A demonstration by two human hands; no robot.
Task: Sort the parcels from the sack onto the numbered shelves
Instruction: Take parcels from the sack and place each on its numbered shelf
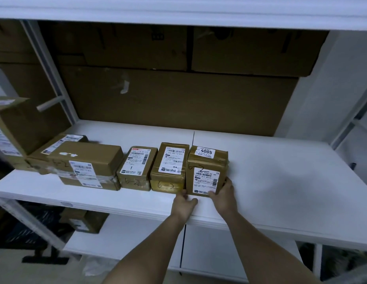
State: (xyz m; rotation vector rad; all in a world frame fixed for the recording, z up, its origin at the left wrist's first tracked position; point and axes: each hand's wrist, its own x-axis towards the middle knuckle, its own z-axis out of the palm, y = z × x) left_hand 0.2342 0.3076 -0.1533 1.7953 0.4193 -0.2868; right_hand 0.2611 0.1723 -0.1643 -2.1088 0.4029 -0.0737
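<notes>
A small brown parcel [207, 171] with a "4005" label and "6-2" written on it stands on the white shelf [281, 181], rightmost in a row of parcels. My right hand [224, 194] holds its lower right corner, fingers curled around the side. My left hand [183, 203] touches its lower left front edge with loosely bent fingers. Beside it on the left stand two more small parcels [169, 167] [136, 168], both marked "6-2".
A larger taped box [88, 165] and other boxes [14, 128] lie at the shelf's left end. Big flattened cartons [178, 99] line the back. Another shelf sits above. A lower shelf [127, 238] holds a box [84, 220].
</notes>
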